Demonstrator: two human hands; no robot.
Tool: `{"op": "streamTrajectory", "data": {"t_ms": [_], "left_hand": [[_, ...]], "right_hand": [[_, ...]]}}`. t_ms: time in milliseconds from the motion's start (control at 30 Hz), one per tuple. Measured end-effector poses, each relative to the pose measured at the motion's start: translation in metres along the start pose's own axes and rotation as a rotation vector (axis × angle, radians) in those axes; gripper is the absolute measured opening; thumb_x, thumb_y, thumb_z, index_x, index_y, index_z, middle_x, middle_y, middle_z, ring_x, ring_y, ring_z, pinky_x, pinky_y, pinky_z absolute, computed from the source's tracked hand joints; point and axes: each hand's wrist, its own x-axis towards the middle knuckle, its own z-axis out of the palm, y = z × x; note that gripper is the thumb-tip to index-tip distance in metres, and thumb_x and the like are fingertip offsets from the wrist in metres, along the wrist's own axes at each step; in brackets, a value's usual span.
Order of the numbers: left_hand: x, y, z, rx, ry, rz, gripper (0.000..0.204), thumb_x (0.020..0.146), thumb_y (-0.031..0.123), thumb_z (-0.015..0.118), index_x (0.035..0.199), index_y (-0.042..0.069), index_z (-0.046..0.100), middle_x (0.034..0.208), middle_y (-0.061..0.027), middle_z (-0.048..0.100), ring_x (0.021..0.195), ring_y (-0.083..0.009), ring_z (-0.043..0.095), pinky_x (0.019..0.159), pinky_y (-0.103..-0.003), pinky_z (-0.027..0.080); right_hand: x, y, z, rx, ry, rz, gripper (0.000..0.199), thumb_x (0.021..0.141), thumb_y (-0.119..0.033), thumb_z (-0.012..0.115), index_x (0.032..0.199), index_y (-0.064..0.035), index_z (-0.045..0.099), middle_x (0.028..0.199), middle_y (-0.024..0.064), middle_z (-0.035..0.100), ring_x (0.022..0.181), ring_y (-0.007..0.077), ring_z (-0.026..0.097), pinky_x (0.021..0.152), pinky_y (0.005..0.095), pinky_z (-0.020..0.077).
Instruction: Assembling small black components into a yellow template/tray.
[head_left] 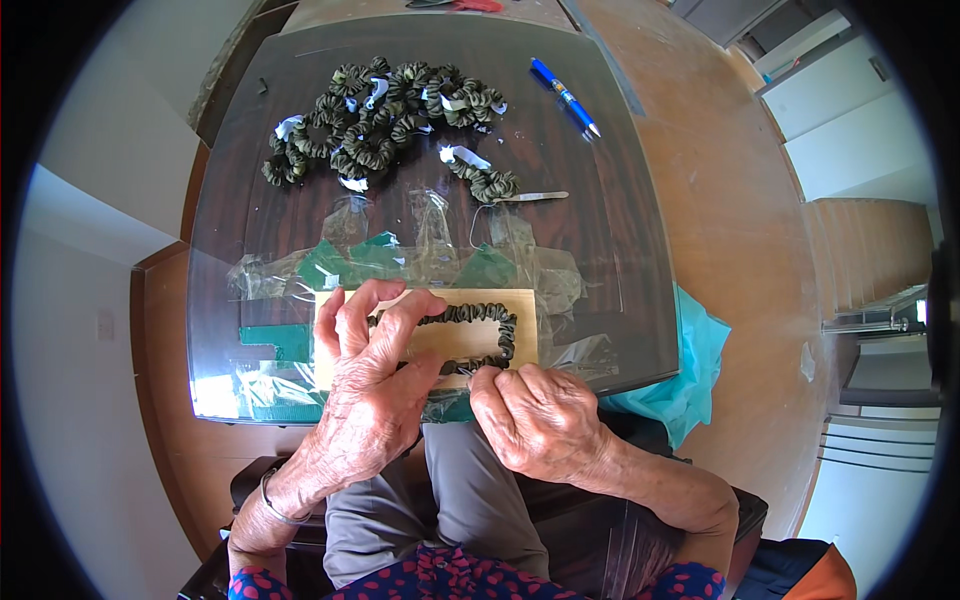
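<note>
A dark olive ruched fabric scrunchie point(508, 335) lies in a rectangular shape on a pale wooden board point(526, 300) at the table's near edge. My left hand point(375, 370) rests over the board's left part with its fingers spread. Its index fingertip touches the scrunchie's far side and its thumb lies by the near side, covering the left end. My right hand point(538, 418) is closed in a pinch at the scrunchie's near side, close to the right corner; its fingertips are partly hidden.
Farther back on the dark table point(590, 230) lies a pile of similar scrunchies point(370, 120) with white tags. A single scrunchie point(490, 183) sits nearer, beside a pale flat strip point(540, 196). A blue pen point(565, 97) lies at right. Clear tape point(430, 265) and green patches point(330, 265) cover the near tabletop.
</note>
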Motion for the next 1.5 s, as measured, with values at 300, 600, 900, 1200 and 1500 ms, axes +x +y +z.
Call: {"op": "streamTrajectory", "data": {"t_ms": [300,600,900,1200,1500], "left_hand": [[0.002,0.003,-0.005,0.026,-0.054,0.028,0.021,0.059,0.004,0.072,0.079,0.005,0.066,0.132,-0.0078,0.05,0.128,-0.0353,0.039,0.107,-0.059,0.02],[0.01,0.002,-0.016,-0.049,-0.178,0.049,0.023,0.06,0.0,0.071,0.083,0.002,0.067,0.134,-0.0091,0.047,0.129,-0.0382,0.037,0.106,-0.055,0.025],[0.012,0.001,-0.02,-0.157,-0.221,0.021,0.017,0.062,0.001,0.073,0.078,0.0,0.066,0.134,-0.0106,0.047,0.129,-0.0385,0.037,0.104,-0.054,0.027],[0.008,-0.001,-0.012,-0.161,-0.118,0.026,0.018,0.06,0.007,0.074,0.077,0.005,0.068,0.132,-0.0099,0.048,0.127,-0.0372,0.041,0.103,-0.058,0.025],[0.004,0.002,-0.01,-0.105,-0.081,0.038,0.028,0.054,0.001,0.073,0.081,0.002,0.068,0.128,-0.0113,0.053,0.127,-0.0385,0.039,0.103,-0.055,0.027]], "right_hand": [[-0.001,0.001,0.006,0.268,0.002,0.126,0.02,0.073,-0.003,0.071,0.091,-0.0028,0.063,0.068,0.0007,0.052,0.057,0.0146,0.055,0.047,0.0283,0.0438],[-0.013,-0.003,-0.012,0.055,-0.019,0.113,0.025,0.078,-0.012,0.074,0.1,-0.002,0.065,0.075,0.0007,0.056,0.059,0.0133,0.05,0.051,0.0269,0.0428],[-0.009,-0.001,-0.006,-0.028,0.051,-0.026,0.019,0.078,-0.007,0.069,0.095,0.0005,0.066,0.072,0.0003,0.055,0.057,0.0111,0.048,0.048,0.0238,0.038],[-0.008,0.005,-0.008,0.546,-0.089,0.311,0.016,0.076,-0.001,0.069,0.088,-0.0055,0.06,0.069,0.0058,0.062,0.059,0.0227,0.064,0.049,0.0349,0.048],[0.005,0.005,-0.013,0.443,-0.163,0.221,0.014,0.075,-0.003,0.069,0.082,-0.0069,0.057,0.065,0.0042,0.058,0.057,0.0206,0.062,0.049,0.0346,0.0475]]}}
